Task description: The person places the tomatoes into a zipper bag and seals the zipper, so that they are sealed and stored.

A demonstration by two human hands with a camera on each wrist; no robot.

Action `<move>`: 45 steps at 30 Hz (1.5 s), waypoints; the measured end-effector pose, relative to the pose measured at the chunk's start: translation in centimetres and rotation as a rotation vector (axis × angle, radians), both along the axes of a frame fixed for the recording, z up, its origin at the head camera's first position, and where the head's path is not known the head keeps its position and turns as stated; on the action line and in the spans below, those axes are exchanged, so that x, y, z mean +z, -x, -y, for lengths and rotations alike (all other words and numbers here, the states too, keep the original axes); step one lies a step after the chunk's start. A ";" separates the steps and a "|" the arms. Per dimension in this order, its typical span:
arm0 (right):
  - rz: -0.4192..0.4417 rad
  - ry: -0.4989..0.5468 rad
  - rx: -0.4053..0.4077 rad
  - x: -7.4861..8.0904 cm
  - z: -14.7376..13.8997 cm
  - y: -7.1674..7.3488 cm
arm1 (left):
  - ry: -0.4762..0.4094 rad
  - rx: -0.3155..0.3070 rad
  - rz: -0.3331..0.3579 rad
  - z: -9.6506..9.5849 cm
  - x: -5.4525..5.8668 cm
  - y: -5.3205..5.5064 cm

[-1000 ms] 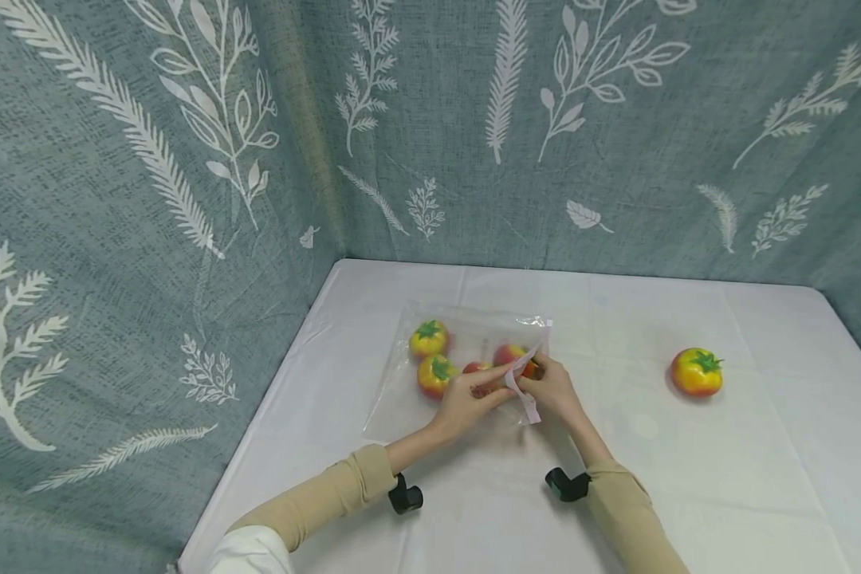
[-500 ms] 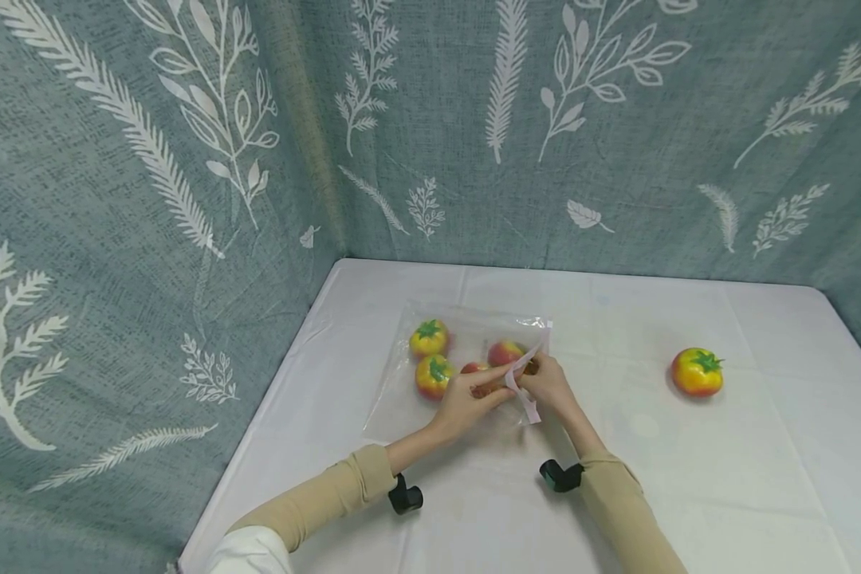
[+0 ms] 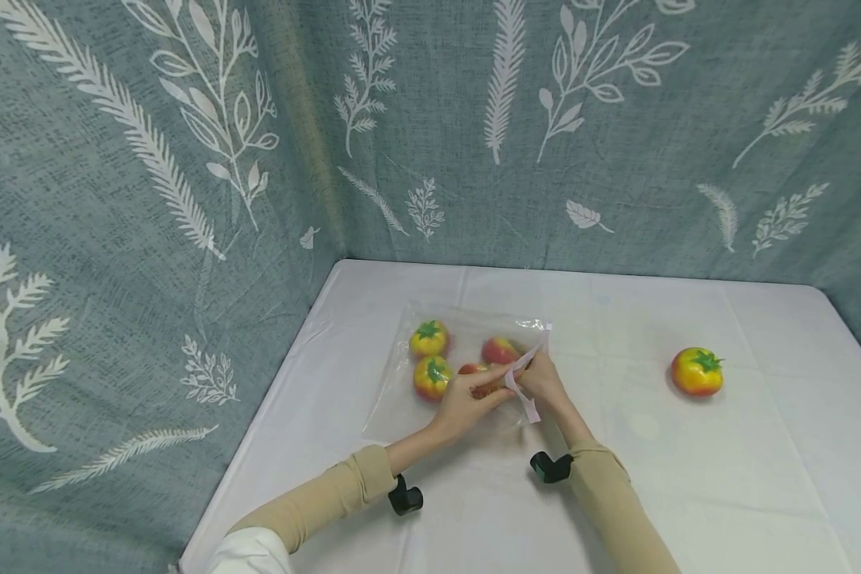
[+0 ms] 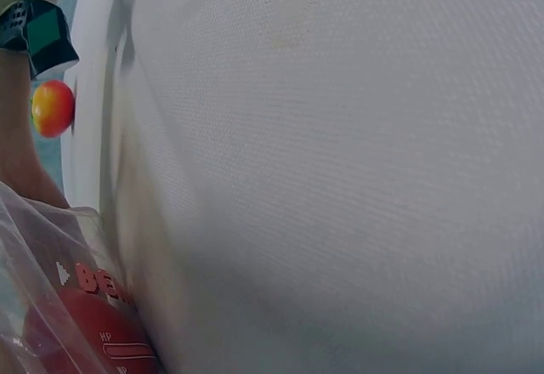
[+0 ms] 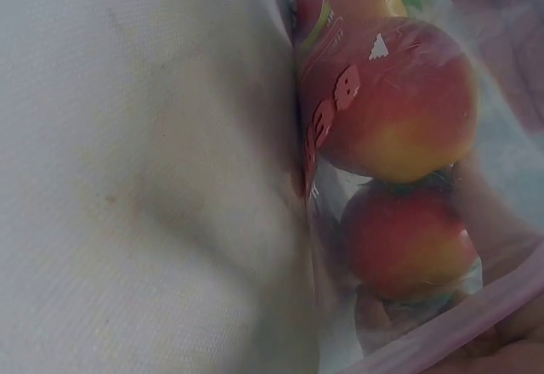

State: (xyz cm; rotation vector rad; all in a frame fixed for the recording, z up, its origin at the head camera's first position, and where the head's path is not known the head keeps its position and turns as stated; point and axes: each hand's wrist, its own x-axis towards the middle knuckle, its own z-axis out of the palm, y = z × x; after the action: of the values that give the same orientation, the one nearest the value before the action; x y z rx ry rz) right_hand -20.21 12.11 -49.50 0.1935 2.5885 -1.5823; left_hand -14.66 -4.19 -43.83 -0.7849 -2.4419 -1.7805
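A clear zip bag [image 3: 395,406] lies on the table with several red-and-yellow tomatoes inside, two of them [image 3: 429,339] showing green tops at its far end. My left hand [image 3: 466,402] holds the bag's mouth by its pale strip [image 3: 529,406]. Through that mouth reaches my right hand [image 3: 544,379], its fingers partly hidden by the strip. In the right wrist view, fingers [image 5: 371,316] curl around the nearest tomato [image 5: 408,242], which sits against another tomato [image 5: 399,102]. The left wrist view shows the bag's red print [image 4: 98,280] over a tomato.
One loose tomato [image 3: 697,372] sits on the white-covered table [image 3: 746,470] to the right. Teal curtains [image 3: 445,215] with white leaf patterns stand at the back and left. A small black camera [image 3: 405,496] is worn at each wrist.
My right hand has slid leftward, deeper into the bag's mouth, and the tomato before it has shifted left. The left hand has stayed put.
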 end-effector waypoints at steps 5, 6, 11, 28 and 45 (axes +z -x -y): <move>-0.001 0.010 -0.007 -0.1 0.0 0.1 | -0.004 0.005 0.019 0.0 0.1 0.0; -0.001 0.014 -0.006 -0.1 0.0 0.1 | -0.006 0.006 0.022 0.0 0.1 -0.1; -0.010 0.045 0.010 -0.3 -0.2 0.1 | -0.008 0.007 0.019 0.0 0.1 -0.1; -0.038 0.161 0.096 0.1 -1.5 -0.7 | 0.009 0.018 0.013 0.0 0.1 -0.1; -0.046 0.149 0.137 0.9 -3.2 -1.9 | 0.007 0.036 -0.019 -0.1 -3.7 1.5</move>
State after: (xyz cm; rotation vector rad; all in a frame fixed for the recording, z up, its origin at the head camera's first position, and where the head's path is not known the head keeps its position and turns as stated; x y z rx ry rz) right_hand -18.27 15.35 -48.61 -0.0326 2.4431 -1.7388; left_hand -16.18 -4.11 -47.49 -0.7503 -2.4352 -1.7454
